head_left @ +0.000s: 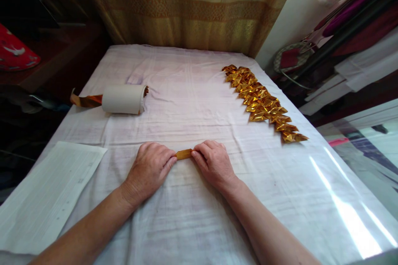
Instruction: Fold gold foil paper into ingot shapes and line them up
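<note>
A small folded piece of gold foil paper (184,154) spans the gap between my two hands, low over the cloth-covered table. My left hand (151,167) pinches its left end between thumb and fingers. Its right end is in the pinch of my right hand (214,162); both tips are hidden by the fingers. Up and to the right lie several shiny folded gold foil pieces (259,97), set in overlapping slanting rows. A white paper roll (122,99) lies on its side at the upper left, with gold foil sheets (90,100) sticking out of both ends.
Printed paper sheets (49,194) lie at the left front of the pale cloth (186,223). A gold curtain (192,8) hangs behind the far edge. Clothes (363,58) hang at the right, and a red patterned object (18,49) stands on a dark surface at the left.
</note>
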The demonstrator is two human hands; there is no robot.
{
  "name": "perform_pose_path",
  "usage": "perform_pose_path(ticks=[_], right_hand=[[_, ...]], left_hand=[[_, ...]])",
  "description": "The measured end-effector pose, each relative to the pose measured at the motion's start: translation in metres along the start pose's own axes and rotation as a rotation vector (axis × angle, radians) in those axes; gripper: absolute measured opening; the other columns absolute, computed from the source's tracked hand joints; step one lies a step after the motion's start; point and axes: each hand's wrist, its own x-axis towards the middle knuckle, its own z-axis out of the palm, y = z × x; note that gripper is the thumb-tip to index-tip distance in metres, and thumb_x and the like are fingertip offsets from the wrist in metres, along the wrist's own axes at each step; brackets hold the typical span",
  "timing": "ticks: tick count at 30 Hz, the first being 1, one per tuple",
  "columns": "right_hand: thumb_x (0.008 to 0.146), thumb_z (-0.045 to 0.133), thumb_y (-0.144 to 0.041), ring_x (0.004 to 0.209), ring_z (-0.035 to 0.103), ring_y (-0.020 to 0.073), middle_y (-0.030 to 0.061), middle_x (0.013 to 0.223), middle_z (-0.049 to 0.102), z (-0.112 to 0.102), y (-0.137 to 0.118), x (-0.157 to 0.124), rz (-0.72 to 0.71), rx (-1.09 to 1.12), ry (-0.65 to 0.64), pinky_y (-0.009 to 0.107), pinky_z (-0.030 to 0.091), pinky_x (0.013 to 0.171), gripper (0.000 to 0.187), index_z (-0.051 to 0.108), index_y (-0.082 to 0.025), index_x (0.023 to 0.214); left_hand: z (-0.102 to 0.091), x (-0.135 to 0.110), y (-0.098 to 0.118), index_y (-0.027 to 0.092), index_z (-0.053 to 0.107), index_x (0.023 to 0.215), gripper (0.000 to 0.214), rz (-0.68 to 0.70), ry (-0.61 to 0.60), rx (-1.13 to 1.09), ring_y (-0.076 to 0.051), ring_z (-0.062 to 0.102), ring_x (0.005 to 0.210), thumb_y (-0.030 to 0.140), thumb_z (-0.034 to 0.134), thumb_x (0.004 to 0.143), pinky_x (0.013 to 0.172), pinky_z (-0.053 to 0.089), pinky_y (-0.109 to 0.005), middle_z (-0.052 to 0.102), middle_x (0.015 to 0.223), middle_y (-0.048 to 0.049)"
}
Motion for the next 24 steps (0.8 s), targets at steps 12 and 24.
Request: perform_pose_path(ticks=[12,24], right_hand=[[0.091,0.065,-0.027,0.077,0.060,0.0184,0.0002,0.079,0.069,0.0086,-0.0008,0.0027,0.070,0.034,0.078,0.031,0.032,0.074,0.005,0.065,-0.021,0.091],[0.093,0.060,-0.023,0.082,0.059,0.0177,0.0014,0.084,0.067,0.0066,-0.0032,0.0043,0.090,-0.007,0.041,0.030,0.033,0.074,0.009,0.065,-0.021,0.085]], left_hand=[[0.0028,0.0035,0.0076,0.019,0.060,0.094,0.010,-0.166,-0.029,0.077,-0.022,0.059,0.076,0.027,0.054,0.095,0.076,0.040,-0.037,0.067,0.081,-0.0031],[0.0071,0.0048,0.0047,0.020,0.060,0.096,0.009,-0.199,-0.020,0.084,-0.022,0.061,0.078,0.028,0.056,0.094,0.075,0.038,-0.036,0.069,0.084,-0.0030]])
